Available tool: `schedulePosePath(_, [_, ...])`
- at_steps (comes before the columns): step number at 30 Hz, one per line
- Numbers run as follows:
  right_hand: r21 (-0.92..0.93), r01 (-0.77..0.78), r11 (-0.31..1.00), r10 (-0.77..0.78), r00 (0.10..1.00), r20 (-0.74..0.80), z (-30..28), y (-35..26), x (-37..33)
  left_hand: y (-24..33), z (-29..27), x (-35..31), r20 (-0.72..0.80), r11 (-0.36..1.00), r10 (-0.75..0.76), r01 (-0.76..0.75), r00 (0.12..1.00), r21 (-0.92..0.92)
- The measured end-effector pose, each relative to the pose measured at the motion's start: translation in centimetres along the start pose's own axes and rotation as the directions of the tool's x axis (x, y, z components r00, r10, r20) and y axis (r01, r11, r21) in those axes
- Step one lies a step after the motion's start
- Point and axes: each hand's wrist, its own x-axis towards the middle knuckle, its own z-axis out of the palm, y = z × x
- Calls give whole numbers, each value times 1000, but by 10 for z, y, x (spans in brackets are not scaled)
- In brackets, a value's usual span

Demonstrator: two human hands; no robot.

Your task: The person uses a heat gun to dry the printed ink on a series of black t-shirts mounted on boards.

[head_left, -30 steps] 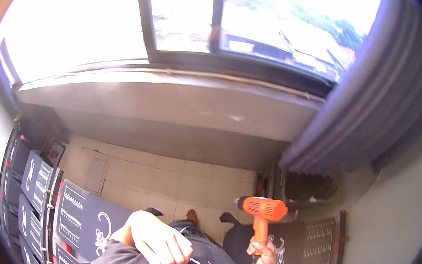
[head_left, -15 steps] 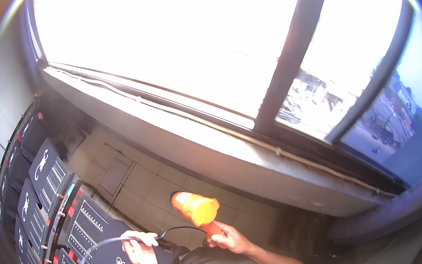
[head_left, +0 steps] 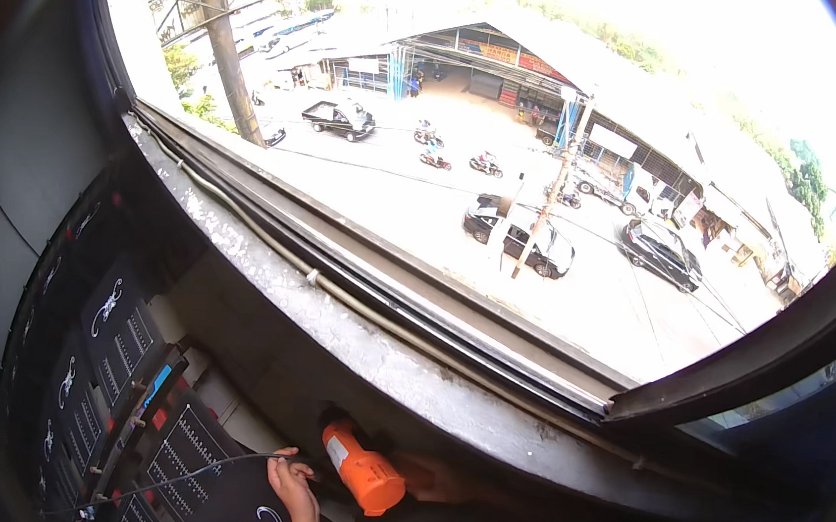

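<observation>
An orange hair dryer with a dark nozzle tilts up and left, just below the window ledge. My right hand, dim in the shadow, is closed at its handle side; the fingers barely show. My left hand pinches a thin dark cable, which runs off to the lower left across black cases. Whether the cable joins the dryer is too dark to see.
Black cases with white drawings stand stacked at the left. A chipped ledge with a pale cable runs below the open window. Outside lies a street with vehicles. A window frame is at the right.
The view has shifted and darkened indoors, and the window now shows the street. The dryer has moved down and left, its nozzle turned upward. My left hand still holds the cable.
</observation>
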Motion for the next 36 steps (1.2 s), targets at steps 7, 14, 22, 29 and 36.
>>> schedulePosePath(7, [91, -94, 991, 94, 996, 8, -21, 17, 129, -73, -18, 172, -135, 991, -125, 117, 983, -64])
schedulePosePath(14, [158, -215, 964, 224, 974, -38, -8, 5, 303, -7, -33, 310, -48, 983, -159, 162, 986, 90])
schedulePosePath(22, [197, -286, 938, 294, 956, -12, 17, -9, 480, 32, -75, 439, 47, 957, -145, 128, 988, 260])
schedulePosePath(29, [217, -288, 933, 296, 955, -4, 12, 14, 610, 35, -121, 577, 106, 925, -337, 308, 935, 222])
schedulePosePath(36, [199, -284, 938, 293, 956, -18, -6, 49, 752, 27, -152, 751, -6, 943, -285, 281, 959, 180])
